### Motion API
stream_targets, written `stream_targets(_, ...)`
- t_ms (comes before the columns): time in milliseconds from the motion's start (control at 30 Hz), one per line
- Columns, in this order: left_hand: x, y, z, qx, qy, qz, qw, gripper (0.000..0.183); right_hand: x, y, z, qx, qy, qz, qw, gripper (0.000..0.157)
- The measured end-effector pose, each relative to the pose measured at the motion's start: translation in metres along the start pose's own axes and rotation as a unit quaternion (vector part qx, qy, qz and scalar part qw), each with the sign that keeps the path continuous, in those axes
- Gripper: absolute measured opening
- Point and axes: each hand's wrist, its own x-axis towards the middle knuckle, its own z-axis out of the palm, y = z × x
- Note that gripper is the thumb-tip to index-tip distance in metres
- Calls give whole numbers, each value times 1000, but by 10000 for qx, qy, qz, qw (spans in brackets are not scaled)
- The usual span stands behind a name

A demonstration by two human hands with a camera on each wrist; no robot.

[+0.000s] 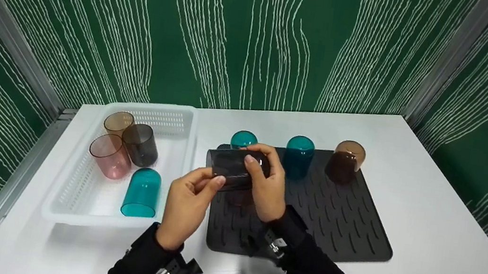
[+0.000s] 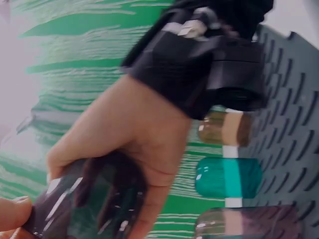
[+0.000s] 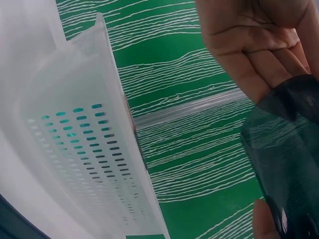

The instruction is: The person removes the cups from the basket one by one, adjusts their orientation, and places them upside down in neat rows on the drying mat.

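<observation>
Both hands hold a smoky grey tumbler (image 1: pixel 231 163) sideways above the left part of a black ridged mat (image 1: pixel 337 222). My right hand (image 1: pixel 271 191) grips its closed end, thumb on the near side and fingers over the top. At the open rim, my left hand (image 1: pixel 189 205) pinches the wall between thumb and fingers. Behind on the mat, a teal tumbler (image 1: pixel 244 138), a second teal tumbler (image 1: pixel 299 156) and a brown tumbler (image 1: pixel 345 163) stand upside down. A pinkish tumbler (image 2: pixel 269 221) shows in the left wrist view; the hands mostly hide it from above.
A white perforated basket (image 1: pixel 188 162) stands left on the white table (image 1: pixel 441 260). Inside are an amber tumbler (image 1: pixel 119 121), a dark grey tumbler (image 1: pixel 142 146), a pink tumbler (image 1: pixel 112 159) and a teal tumbler (image 1: pixel 142 192) with its mouth toward me. Green patterned walls (image 1: pixel 281 42) enclose the table.
</observation>
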Motion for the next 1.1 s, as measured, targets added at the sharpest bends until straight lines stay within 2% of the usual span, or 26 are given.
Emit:
stream_targets(167,-5,-5,9,-204,-89,-14,9998,22,0,-4,-10,-244,51,-82,9997,24)
stream_targets(233,-7,-8,12,-65,-123,39,9999,23,0,-5,-14,-435,16,-124,9990,23)
stream_targets(333,-10,-11,14,404,-351,303,9981,26,2,-9,-24,-791,-41,-371,9962,22)
stream_targets(433,-15,-16,15,1252,-729,698,9870,35,7,-15,-38,-1140,-33,-693,9911,22)
stream_targets(500,-19,-21,14,1959,-1010,888,9714,45,11,-21,-49,-1312,4,-879,9875,22)
stream_targets(567,-24,-25,13,2695,-1276,962,9496,56,16,-25,-60,-1551,19,-1061,9822,23)
stream_targets(667,-31,-34,12,3641,-1744,896,9105,73,22,-31,-75,-1982,-21,-1363,9706,23)
stream_targets(767,-37,-45,12,4339,-2205,766,8702,87,25,-31,-89,-2616,-114,-1648,9509,25)
stream_targets(833,-39,-52,11,4650,-2464,660,8478,93,25,-28,-97,-3146,-149,-1775,9324,26)
stream_targets(900,-39,-58,10,4873,-2697,555,8287,95,25,-24,-105,-3727,-228,-1875,9085,28)
stream_targets(1033,-38,-67,7,5069,-3189,203,8006,97,24,-15,-117,-4839,-439,-1989,8511,32)
stream_targets(1100,-38,-71,6,5119,-3430,3,7876,99,24,-10,-122,-5264,-555,-1937,8260,33)
